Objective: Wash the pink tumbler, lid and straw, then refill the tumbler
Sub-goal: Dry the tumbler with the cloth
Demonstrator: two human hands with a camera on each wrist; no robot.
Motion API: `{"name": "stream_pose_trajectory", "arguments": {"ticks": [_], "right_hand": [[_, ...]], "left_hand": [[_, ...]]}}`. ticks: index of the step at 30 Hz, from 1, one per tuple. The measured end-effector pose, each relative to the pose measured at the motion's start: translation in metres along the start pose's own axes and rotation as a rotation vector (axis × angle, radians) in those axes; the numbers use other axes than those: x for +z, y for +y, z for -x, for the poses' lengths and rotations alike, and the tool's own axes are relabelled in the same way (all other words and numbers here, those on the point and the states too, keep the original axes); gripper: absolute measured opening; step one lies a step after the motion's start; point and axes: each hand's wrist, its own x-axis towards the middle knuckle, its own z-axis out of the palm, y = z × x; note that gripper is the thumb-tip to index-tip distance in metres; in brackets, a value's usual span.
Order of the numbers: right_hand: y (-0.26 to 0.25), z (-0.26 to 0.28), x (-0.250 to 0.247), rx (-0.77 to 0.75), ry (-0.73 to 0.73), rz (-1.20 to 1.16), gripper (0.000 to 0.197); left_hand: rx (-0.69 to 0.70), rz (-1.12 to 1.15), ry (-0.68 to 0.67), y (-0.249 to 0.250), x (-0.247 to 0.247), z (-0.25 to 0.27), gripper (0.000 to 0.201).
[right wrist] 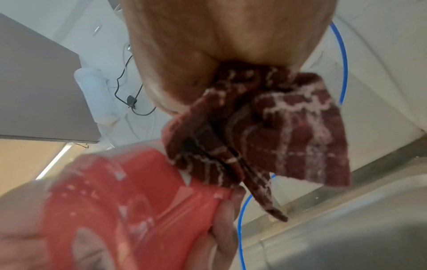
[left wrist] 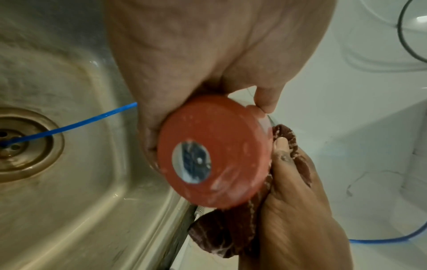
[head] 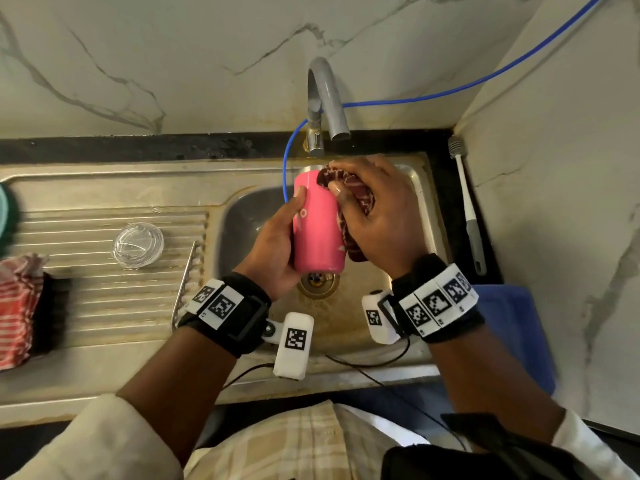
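Observation:
My left hand (head: 277, 244) grips the pink tumbler (head: 317, 223) over the sink basin (head: 242, 216), mouth pointing toward the tap. Its round base (left wrist: 215, 153) with a silver sticker faces the left wrist camera. My right hand (head: 374, 209) presses a soapy maroon cloth (head: 360, 199) against the tumbler's right side and rim. Suds streak the cloth (right wrist: 277, 127) and the tumbler wall (right wrist: 129, 210). The clear lid (head: 138, 244) lies on the ribbed drainboard to the left. The metal straw (head: 185, 278) lies along the drainboard's right edge.
A grey tap (head: 323, 98) stands behind the basin with a thin blue hose (head: 450, 91) running into the drain (head: 317, 280). A long brush (head: 467, 206) lies on the black counter at right. A red striped cloth (head: 19, 306) sits at far left.

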Motion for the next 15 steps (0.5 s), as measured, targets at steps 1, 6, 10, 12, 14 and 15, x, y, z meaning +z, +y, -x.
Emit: {"name": "stream_pose_trajectory", "arguments": {"ticks": [1, 6, 10, 12, 14, 15], "right_hand": [[-0.002, 0.003, 0.001, -0.001, 0.000, -0.013, 0.029], [-0.014, 0.040, 0.005, -0.037, -0.132, -0.043, 0.029], [-0.015, 0.065, 0.000, -0.053, -0.194, -0.184, 0.028], [-0.012, 0.062, -0.005, -0.080, -0.238, -0.145, 0.029], [-0.010, 0.050, -0.007, -0.066, -0.225, -0.100, 0.029], [-0.009, 0.042, -0.008, -0.046, -0.186, -0.084, 0.028]], "left_hand": [[0.013, 0.011, 0.001, 0.000, 0.002, -0.001, 0.060], [0.005, 0.003, 0.032, 0.004, 0.003, -0.013, 0.096], [0.013, -0.034, 0.127, 0.004, -0.008, -0.020, 0.117], [-0.016, -0.015, 0.103, 0.002, -0.007, -0.017, 0.113], [-0.019, 0.005, 0.055, 0.000, -0.003, -0.013, 0.097], [-0.026, 0.009, 0.037, 0.000, 0.000, -0.010, 0.085]]}}
